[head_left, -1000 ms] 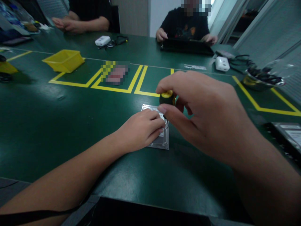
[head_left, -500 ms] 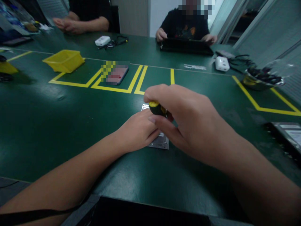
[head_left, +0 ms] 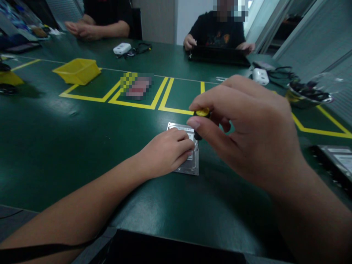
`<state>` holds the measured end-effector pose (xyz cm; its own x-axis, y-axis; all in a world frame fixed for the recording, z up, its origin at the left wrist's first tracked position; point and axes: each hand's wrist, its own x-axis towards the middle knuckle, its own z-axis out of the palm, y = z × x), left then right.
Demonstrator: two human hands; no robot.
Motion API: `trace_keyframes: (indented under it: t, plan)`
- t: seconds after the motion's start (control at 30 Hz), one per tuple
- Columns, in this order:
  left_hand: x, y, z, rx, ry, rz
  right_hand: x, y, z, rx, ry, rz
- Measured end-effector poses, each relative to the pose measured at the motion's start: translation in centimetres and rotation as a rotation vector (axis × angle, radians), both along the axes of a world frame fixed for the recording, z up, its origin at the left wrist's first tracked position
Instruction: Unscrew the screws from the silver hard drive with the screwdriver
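A silver hard drive (head_left: 192, 165) with a white label lies flat on the green table, partly hidden by my left hand (head_left: 172, 151). That hand rests on top of it with its fingers curled together, pressing it down; the fingertips are mostly hidden. Above the drive's right edge, my right hand (head_left: 233, 124) pinches a screwdriver (head_left: 202, 112) between thumb and forefinger. Its stubby handle is black with a yellow end cap and stands roughly upright. The screwdriver's tip is hidden, so I cannot tell whether it touches the drive.
A yellow bin (head_left: 78, 72) stands at the back left, and a pixelated phone-like object (head_left: 137, 88) lies in a taped rectangle. On the right are another drive-like device (head_left: 337, 156) and a bowl of dark parts (head_left: 309, 93). Two people sit across the table, one holding a black panel (head_left: 218, 55).
My right hand has moved to the right with the screwdriver, uncovering more of my left hand and the drive. The left hand stays on the drive, nearly unmoved.
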<state>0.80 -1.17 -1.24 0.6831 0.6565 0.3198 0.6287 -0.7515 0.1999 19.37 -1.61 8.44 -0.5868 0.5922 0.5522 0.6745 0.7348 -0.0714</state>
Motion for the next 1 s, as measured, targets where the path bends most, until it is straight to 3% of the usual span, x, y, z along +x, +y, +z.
trace_keyframes:
  t: [1.0]
  plan:
    - [0.2,0.0,0.2,-0.026,0.027,0.003,1.3,-0.1,1.3,-0.016,0.003,-0.003]
